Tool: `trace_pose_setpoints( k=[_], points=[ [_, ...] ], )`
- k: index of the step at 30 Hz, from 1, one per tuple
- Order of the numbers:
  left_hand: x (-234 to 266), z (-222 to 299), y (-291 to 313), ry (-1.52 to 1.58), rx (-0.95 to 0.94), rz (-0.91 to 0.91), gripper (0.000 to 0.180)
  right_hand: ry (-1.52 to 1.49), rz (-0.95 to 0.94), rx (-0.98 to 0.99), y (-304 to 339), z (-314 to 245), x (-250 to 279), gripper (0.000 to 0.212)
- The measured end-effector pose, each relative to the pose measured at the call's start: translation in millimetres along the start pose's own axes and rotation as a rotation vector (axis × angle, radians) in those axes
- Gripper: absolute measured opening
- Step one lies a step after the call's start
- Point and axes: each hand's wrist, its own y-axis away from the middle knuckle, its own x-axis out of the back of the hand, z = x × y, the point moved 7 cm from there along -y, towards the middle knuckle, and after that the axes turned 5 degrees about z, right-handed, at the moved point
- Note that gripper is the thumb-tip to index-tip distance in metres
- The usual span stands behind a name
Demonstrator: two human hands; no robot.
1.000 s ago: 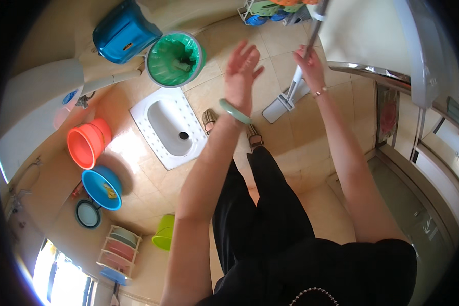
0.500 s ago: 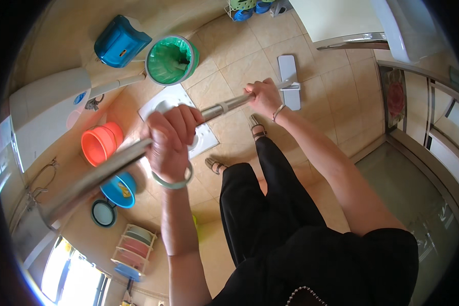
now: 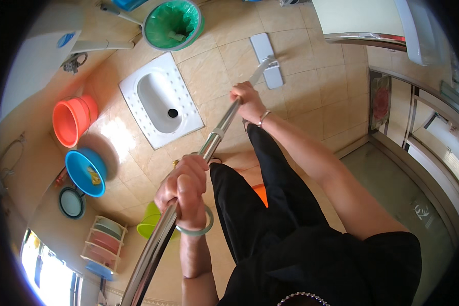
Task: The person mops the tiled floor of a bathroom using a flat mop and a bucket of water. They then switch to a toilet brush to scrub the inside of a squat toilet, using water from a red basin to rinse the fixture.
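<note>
Both my hands grip the metal pole of a flat mop (image 3: 218, 131). My left hand (image 3: 185, 190), with a pale green bangle at the wrist, is closed around the thicker lower part of the pole in view. Farther up, my right hand (image 3: 248, 102) wraps the thinner section, a thin bracelet on its wrist. The white flat mop head (image 3: 266, 60) lies on the tiled floor beyond my right hand. A white squat toilet (image 3: 160, 99) is set in the floor left of the pole.
A bin with a green liner (image 3: 173, 25) stands at the far left. Orange buckets (image 3: 75, 121), a blue basin (image 3: 86, 172) and a basin rack (image 3: 103, 245) line the left wall. A yellow-green bucket (image 3: 149, 220) is near my left forearm. Framed glass panels (image 3: 398, 188) are at right.
The pole has swung steeper, its near end coming toward me. My left hand has moved lower, and my right hand slightly left. The squat toilet now shows fully.
</note>
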Motion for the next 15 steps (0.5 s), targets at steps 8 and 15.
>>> trace_pose_setpoints(
  k=[8,15],
  points=[
    [101.6,73.4,30.2,-0.15,-0.086,0.068,0.033,-0.125,-0.033,0.194,27.5,-111.0,-111.6,0.018],
    [183.5,111.6,65.7,-0.27,-0.119,0.079,0.031,-0.199,-0.197,0.147,61.6,-172.4,-196.0,0.013]
  ],
)
